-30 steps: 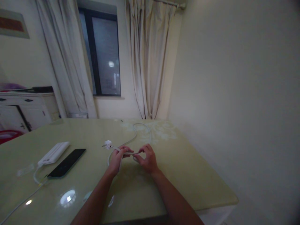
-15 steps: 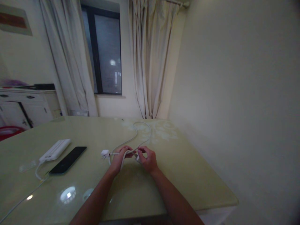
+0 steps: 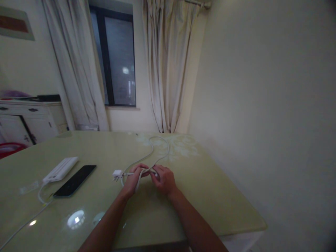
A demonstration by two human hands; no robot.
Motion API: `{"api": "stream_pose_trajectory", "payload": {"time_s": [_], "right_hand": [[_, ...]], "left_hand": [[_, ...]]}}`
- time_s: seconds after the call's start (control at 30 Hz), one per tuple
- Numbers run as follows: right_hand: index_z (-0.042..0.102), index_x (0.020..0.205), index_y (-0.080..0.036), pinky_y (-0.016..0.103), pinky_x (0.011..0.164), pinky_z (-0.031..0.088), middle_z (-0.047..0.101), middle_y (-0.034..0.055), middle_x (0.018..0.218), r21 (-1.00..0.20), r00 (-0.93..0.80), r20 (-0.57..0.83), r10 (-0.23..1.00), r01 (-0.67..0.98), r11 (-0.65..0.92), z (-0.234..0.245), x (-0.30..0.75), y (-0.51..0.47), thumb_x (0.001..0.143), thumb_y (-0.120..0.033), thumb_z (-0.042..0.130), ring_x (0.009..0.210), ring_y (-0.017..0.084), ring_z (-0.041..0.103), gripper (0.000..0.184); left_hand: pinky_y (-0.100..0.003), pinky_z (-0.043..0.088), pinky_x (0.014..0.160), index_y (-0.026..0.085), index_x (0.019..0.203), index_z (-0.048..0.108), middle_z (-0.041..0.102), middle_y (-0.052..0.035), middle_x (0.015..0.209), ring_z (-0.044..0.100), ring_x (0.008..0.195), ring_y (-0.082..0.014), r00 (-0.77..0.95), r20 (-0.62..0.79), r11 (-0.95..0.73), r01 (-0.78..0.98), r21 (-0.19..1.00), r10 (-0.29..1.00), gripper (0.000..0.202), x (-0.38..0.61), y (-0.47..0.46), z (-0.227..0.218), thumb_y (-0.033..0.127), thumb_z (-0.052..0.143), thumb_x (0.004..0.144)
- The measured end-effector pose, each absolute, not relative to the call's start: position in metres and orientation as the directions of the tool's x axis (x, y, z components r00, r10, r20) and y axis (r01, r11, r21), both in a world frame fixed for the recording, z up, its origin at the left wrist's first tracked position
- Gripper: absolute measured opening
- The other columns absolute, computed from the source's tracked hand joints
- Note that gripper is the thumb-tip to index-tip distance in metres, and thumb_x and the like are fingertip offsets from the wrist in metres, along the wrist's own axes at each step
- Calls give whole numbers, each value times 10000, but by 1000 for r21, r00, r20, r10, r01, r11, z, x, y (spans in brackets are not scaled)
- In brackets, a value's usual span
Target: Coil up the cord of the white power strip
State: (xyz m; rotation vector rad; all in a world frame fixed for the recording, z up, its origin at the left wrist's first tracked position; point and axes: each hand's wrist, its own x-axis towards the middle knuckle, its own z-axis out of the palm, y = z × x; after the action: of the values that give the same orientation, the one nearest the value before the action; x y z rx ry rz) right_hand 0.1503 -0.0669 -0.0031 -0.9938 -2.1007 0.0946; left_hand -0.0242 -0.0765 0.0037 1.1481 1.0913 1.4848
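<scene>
A white power cable [image 3: 153, 148] loops away across the table top and comes back to both hands. My left hand [image 3: 133, 178] is closed around part of it, with a plug [image 3: 118, 174] with metal prongs sticking out on the left side. Strands of the cable cross between the hands and hang over the left palm. My right hand [image 3: 164, 179] is closed on the cable's other part, close beside the left. Its fingers mostly cover a pale end piece, so its shape cannot be made out.
On the left lie a white power bank [image 3: 61, 169] and a black phone [image 3: 75, 181], with a thin white cord [image 3: 25, 224] trailing to the lower left. The pale green table [image 3: 210, 206] ends at a wall on the right. A window and curtains [image 3: 170, 70] stand behind.
My right fingers have closed further over the cable's pale end, which showed more before. The left hand and the loop on the table stay nearly where they were.
</scene>
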Motion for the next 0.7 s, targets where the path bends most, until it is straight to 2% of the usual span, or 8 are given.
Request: {"api": "stream_pose_trajectory", "payload": {"time_s": [0.1, 0.2, 0.3, 0.5, 0.7], "right_hand": [[703, 1055, -211, 316, 867, 461, 740, 71, 1043, -243, -477, 583, 658, 670, 702, -2, 150, -67, 939, -395, 621, 957, 214, 656, 233], [704, 995, -207, 316, 839, 438, 737, 68, 964, -181, -519, 561, 645, 684, 707, -3, 150, -66, 930, -473, 638, 912, 213, 638, 281], [701, 980, -206, 315, 812, 423, 735, 67, 938, -170, -503, 558, 661, 710, 684, -5, 148, -64, 955, -478, 605, 885, 207, 630, 290], [710, 969, -215, 313, 798, 412, 738, 54, 916, -177, -485, 557, 674, 723, 668, -4, 146, -65, 982, -481, 568, 870, 199, 633, 301], [717, 945, -216, 327, 798, 407, 745, 63, 906, -153, -470, 533, 703, 764, 627, -1, 146, -68, 983, -431, 574, 870, 212, 641, 262]], "left_hand": [[-342, 597, 790, 179, 739, 702, 734, -35, 774, 717, 774, -223, -95, 152, -163, -115, 980, 984, 204, -23, -77, 5, 332, 582, 676], [-323, 583, 753, 186, 738, 697, 721, -29, 752, 704, 762, -221, -67, 186, -190, -55, 980, 980, 206, -22, -78, 6, 319, 550, 684], [-310, 557, 707, 193, 721, 695, 699, -23, 709, 676, 732, -218, -81, 256, -252, 54, 966, 963, 223, -21, -79, 8, 312, 508, 703], [-318, 502, 746, 208, 730, 702, 689, -23, 719, 642, 768, -226, -96, 388, -342, 311, 887, 917, 276, -23, -83, 12, 307, 445, 738], [-327, 485, 744, 215, 741, 711, 692, -25, 733, 632, 773, -234, -108, 381, -319, 371, 872, 918, 301, -22, -82, 11, 308, 425, 743]]}}
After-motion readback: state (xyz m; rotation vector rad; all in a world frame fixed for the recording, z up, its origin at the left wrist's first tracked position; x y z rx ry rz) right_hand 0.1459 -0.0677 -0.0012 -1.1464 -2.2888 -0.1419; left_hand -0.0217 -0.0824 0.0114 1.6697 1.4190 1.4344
